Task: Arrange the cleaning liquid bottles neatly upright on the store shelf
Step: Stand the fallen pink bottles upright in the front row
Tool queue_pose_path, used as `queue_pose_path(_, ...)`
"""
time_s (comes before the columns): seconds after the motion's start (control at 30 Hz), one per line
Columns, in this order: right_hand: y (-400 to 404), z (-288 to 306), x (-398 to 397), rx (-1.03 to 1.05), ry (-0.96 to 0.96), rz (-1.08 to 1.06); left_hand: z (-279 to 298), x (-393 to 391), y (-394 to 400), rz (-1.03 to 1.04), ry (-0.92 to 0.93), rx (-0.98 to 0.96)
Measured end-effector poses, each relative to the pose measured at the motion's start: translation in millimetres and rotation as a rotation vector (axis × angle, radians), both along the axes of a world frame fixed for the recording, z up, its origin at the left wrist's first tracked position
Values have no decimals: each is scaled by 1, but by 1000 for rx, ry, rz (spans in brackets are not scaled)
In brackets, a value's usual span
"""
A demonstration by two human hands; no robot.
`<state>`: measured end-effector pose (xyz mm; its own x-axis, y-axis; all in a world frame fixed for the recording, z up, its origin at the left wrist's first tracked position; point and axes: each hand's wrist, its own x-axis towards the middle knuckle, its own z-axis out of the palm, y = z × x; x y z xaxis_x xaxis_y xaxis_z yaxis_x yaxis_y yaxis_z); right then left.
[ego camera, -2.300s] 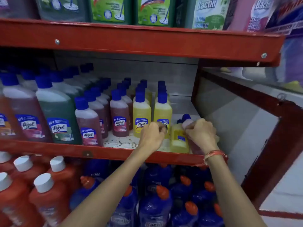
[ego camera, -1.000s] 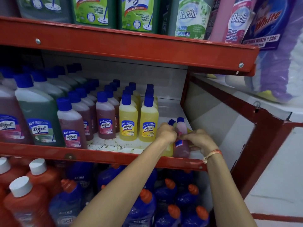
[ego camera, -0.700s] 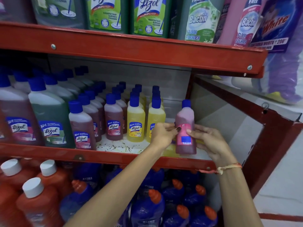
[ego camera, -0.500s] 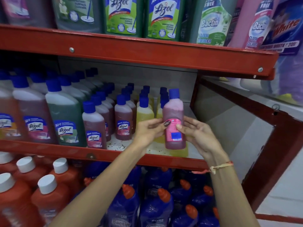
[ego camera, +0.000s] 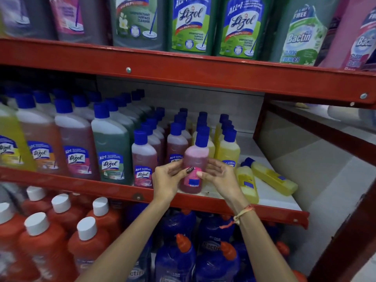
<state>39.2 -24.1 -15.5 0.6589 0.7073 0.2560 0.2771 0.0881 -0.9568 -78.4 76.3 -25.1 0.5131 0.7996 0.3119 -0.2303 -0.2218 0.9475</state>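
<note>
Pink Lizol bottle (ego camera: 194,163): upright, long axis vertical, blue screw cap (ego camera: 201,138) pointing up, base at the front of the middle shelf (ego camera: 81,185), just ahead of the yellow row. Back label faces the camera, pink with a small blue patch. Body is translucent plastic, flat-sided with rounded shoulders; liquid reddish-pink, paler foam band near the neck.

Left hand (ego camera: 166,181): fingers curled about halfway, thumb with dark patterned nail pressed on the bottle's left face over the label. Right hand (ego camera: 220,177): fingers loosely spread, tips touching the bottle's right side, palm open toward it. Bottle is held between both hands. Whether its base bears fully on the shelf cannot be told. Thread bracelet (ego camera: 240,215) on the right wrist.

Two yellow bottles lie on their sides on the white shelf liner to the right: near one (ego camera: 247,183) with cap pointing away toward the back; far one (ego camera: 272,178) with long axis diagonal, cap back-left. The two touch near the caps.

Standing rows to the left: small maroon bottle (ego camera: 144,159), green Lizol bottle (ego camera: 112,151), all blue-capped and upright. Shelf frame is red painted metal.
</note>
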Motion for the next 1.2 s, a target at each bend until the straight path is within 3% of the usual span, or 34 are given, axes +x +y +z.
queue_pose_path(0.13, 1, 1, 5, -24, -22, 22, -5, -4, -3, 45, 11, 79)
queue_pose_path(0.4, -5, -6, 1, -9, 111, 24, -22, -10, -6, 151, 146, 271)
queue_pose_path(0.53, -5, -5, 1, -31, 77, -25, -16, -11, -1, -4, 266, 324)
queue_pose_path(0.67, -5, 3, 3, -35, 15, -7, -12, -10, 0, 5, 369, 394)
queue_pose_path(0.83, -2, 17, 8, -54, -114, 34, -10, -5, -6, 130, 325, 364)
queue_pose_path(0.93, -2, 20, 9, -81, -115, 80, -9, -9, -8, 98, 292, 306)
queue_pose_path(1.07, -3, 23, 13, -119, -141, 184, -7, -17, -2, -16, 387, 412)
queue_pose_path(1.2, 3, 23, 11, -208, -175, 286, -9, -25, 2, 28, 451, 529)
